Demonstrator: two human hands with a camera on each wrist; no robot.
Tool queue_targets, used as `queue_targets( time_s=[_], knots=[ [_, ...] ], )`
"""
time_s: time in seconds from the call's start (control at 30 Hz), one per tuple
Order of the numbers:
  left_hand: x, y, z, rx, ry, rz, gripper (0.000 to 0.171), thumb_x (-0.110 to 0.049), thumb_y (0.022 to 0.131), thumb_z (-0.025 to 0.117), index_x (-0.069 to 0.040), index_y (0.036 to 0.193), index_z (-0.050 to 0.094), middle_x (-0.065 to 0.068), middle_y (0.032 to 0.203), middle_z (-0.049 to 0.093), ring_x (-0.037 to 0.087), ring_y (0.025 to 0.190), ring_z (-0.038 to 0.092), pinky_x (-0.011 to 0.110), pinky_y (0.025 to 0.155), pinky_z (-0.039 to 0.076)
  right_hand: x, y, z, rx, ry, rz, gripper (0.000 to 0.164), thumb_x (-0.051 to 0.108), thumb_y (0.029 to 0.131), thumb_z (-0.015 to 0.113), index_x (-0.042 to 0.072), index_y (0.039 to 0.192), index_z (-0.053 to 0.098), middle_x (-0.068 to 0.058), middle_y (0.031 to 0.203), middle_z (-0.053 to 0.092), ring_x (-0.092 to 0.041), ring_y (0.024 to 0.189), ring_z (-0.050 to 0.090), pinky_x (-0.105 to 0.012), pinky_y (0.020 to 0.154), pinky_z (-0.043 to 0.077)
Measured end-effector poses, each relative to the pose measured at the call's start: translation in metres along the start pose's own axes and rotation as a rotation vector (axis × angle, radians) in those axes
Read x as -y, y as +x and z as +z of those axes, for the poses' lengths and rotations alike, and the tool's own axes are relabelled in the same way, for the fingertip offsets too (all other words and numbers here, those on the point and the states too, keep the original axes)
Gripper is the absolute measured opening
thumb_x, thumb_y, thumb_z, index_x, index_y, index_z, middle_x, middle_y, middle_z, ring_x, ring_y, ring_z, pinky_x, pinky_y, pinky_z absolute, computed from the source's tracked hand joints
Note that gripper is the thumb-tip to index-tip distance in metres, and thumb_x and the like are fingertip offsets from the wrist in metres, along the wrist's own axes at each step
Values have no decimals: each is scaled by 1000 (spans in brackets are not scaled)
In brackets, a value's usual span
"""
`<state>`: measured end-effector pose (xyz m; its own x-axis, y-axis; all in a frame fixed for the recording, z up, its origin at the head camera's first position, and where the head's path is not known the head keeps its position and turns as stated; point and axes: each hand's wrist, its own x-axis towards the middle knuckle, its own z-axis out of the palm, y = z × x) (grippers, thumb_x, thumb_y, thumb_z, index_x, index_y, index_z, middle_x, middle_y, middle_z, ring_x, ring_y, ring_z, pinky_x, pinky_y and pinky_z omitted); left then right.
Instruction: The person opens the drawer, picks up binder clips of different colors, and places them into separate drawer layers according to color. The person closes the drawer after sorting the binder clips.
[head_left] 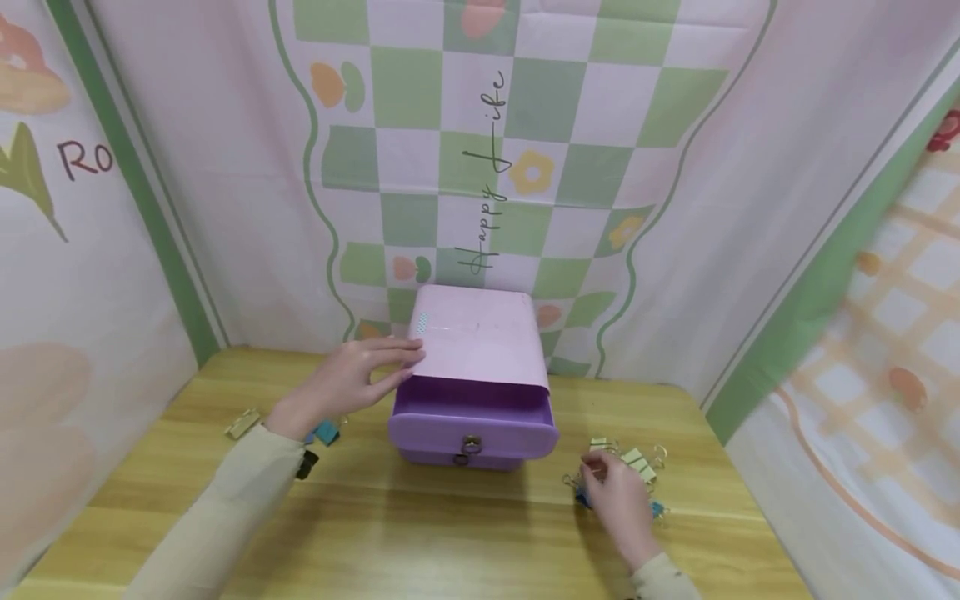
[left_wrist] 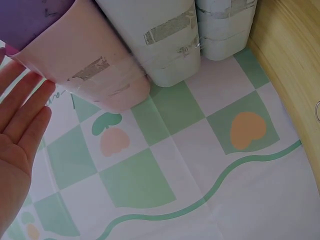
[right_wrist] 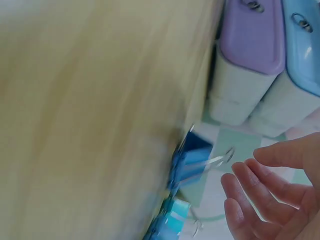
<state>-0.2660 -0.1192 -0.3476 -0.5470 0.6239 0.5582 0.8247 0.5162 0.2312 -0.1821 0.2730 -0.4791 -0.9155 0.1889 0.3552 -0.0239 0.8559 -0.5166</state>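
Observation:
A small drawer unit with a pink top (head_left: 480, 333) stands at the back of the table, its purple upper drawer (head_left: 431, 433) pulled out. My left hand (head_left: 356, 375) lies against the upper left edge of the unit, fingers extended. In the left wrist view those fingers touch the pink side (left_wrist: 95, 65) near the drawer opening. On the right, my right hand (head_left: 617, 500) is low over a group of binder clips, fingers bent. Its thumb and fingertips stand apart, close to the wire handle of a blue binder clip (right_wrist: 195, 152), in the right wrist view.
Yellow binder clips (head_left: 639, 464) and a small blue clip (head_left: 657, 508) lie around the right hand. Left of the unit are a yellow clip (head_left: 243, 423), a teal clip (head_left: 327, 432) and a black clip (head_left: 307, 464). A patterned curtain (head_left: 480, 167) hangs right behind the unit.

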Motion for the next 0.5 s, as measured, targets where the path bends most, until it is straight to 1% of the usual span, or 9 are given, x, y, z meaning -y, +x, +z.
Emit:
queue_targets(
  time_s=[0.07,0.13,0.2,0.3,0.4,0.5],
  knots=[
    [0,0,0,-1,-1,4,29,-25,93,60,-15,121,65,2,131,60,21,117,60,38,99,49,-6,1,-3,24,-27,23,14,9,82,69,5,95,68,-10,86,72,-20,72,68,-31,60,57],
    [1,0,0,1,0,5,29,-25,93,60,-15,120,65,2,131,60,21,117,60,38,99,49,-13,3,-6,34,-65,40,14,11,82,69,5,95,69,-10,86,72,-19,70,67,-28,54,54],
    [1,0,0,5,2,2,29,-26,94,60,-15,121,65,2,131,60,21,117,59,38,99,49,-19,4,-9,37,-94,42,14,10,82,69,5,95,69,-11,85,72,-18,67,66,-24,49,49],
    [0,0,0,11,3,-2,30,-26,94,60,-15,121,65,2,132,59,21,118,59,39,100,49,-27,5,-15,28,-123,51,14,10,81,69,5,94,69,-11,86,72,-17,65,65,-22,44,44],
    [0,-1,0,9,2,1,30,-25,94,60,-15,121,65,2,131,60,21,118,59,39,100,49,-34,6,-21,28,-136,72,14,10,81,68,5,94,69,-12,87,72,-16,63,63,-22,42,43],
    [0,0,-1,2,3,11,29,-24,93,61,-14,120,65,2,131,60,21,117,60,39,99,49,-39,6,-26,0,-152,84,12,10,82,67,6,93,69,-12,87,72,-17,63,63,-23,42,42]
  ],
)
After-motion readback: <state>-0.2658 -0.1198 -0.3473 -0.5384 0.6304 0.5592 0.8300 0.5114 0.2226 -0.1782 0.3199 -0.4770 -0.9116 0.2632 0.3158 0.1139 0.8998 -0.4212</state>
